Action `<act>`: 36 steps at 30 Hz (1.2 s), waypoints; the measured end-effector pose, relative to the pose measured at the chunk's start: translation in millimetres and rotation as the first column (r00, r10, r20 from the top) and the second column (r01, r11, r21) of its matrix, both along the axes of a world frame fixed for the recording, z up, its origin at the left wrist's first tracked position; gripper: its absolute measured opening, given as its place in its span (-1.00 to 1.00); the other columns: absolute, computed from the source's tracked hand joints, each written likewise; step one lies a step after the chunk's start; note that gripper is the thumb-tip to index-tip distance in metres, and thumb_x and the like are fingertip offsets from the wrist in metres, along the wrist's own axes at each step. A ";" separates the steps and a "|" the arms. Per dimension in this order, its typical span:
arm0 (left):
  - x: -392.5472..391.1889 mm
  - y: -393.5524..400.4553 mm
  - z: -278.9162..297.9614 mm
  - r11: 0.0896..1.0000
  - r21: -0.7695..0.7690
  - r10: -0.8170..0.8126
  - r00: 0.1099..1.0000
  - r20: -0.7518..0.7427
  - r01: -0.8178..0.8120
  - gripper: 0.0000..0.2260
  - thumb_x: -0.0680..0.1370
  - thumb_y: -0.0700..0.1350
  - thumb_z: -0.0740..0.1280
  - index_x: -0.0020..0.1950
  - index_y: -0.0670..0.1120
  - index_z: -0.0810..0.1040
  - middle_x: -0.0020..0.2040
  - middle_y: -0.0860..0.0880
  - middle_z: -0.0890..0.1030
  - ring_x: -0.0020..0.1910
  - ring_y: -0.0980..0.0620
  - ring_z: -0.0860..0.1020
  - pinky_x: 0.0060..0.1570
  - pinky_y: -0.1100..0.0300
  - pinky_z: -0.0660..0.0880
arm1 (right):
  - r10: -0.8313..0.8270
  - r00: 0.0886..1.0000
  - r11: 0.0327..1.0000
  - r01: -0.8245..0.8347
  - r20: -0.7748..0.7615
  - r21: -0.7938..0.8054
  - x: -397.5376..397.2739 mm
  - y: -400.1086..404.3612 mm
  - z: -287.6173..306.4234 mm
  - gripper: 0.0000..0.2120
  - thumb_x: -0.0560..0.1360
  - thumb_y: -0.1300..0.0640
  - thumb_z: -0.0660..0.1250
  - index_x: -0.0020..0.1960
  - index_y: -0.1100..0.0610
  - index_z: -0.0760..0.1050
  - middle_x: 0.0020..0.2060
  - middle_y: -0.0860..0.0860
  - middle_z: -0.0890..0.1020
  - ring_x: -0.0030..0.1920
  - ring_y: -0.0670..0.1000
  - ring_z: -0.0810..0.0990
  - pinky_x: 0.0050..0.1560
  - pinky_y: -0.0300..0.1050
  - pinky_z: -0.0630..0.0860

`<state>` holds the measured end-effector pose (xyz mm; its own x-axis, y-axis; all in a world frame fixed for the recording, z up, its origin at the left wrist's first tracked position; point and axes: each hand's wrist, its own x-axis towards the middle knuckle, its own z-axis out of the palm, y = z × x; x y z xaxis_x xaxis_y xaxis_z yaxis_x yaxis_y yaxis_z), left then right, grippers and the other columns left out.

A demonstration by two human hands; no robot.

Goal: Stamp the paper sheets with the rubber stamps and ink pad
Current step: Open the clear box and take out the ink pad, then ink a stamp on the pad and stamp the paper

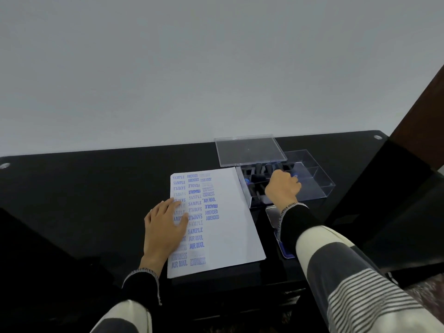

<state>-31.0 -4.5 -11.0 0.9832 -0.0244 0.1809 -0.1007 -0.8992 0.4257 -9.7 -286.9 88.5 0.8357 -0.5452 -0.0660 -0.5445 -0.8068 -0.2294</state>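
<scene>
A white paper sheet (pixel 230 219) lies on the black table (pixel 84 188), its left half covered with blue stamped words. My left hand (pixel 164 227) rests flat on the sheet's left edge with fingers spread. My right hand (pixel 282 187) reaches into a clear plastic box (pixel 314 174) holding several black rubber stamps (pixel 260 168); its fingers curl down among them, and whether they hold one is hidden. The ink pad (pixel 286 251) lies under my right forearm, only its blue corner and open metal lid (pixel 272 215) showing.
The box's clear lid (pixel 249 150) lies flat behind the box, near the wall. A dark chair or cabinet (pixel 384 212) stands to the right of the table. Another dark object (pixel 36 260) fills the lower left.
</scene>
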 end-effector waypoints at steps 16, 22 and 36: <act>-17.2 0.2 14.2 0.977 -0.181 -0.091 0.988 0.128 0.113 -0.86 0.56 -0.05 0.33 0.02 -0.08 0.61 -0.04 0.08 0.55 -0.03 0.09 0.49 -0.03 0.12 0.47 | -0.407 0.768 0.568 -0.211 0.494 0.796 -105.9 -37.0 -18.7 -0.80 0.53 0.26 0.34 0.09 0.08 0.40 -0.08 0.04 0.57 -0.17 -0.01 0.63 -0.12 -0.15 0.55; -20.0 -2.7 13.9 0.974 -0.188 -0.105 0.988 0.110 0.125 -0.85 0.56 -0.09 0.33 0.08 -0.09 0.60 0.04 0.05 0.54 0.05 0.09 0.45 -0.01 0.17 0.40 | 0.067 0.860 0.833 -0.326 0.505 0.446 -139.9 -52.6 -29.7 -0.85 0.56 0.28 0.25 0.04 0.07 0.35 -0.11 0.02 0.51 -0.16 0.01 0.53 -0.26 -0.30 0.41; -31.3 -24.1 18.8 0.979 -0.066 -0.177 0.965 0.196 0.193 -0.89 0.56 -0.10 0.33 0.04 -0.05 0.60 0.00 0.04 0.59 0.00 0.01 0.52 0.15 0.01 0.41 | 0.300 0.879 0.868 -0.412 0.371 0.275 -144.9 -41.1 -45.1 -0.69 0.46 0.49 0.18 -0.03 0.10 0.26 -0.07 -0.03 0.39 -0.03 -0.08 0.51 -0.09 -0.21 0.56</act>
<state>-62.3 -28.6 7.8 0.9110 -0.1791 0.3715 -0.3472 -0.8192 0.4565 -154.7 -328.1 43.4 0.9752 -0.1970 0.1013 -0.0910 -0.7732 -0.6277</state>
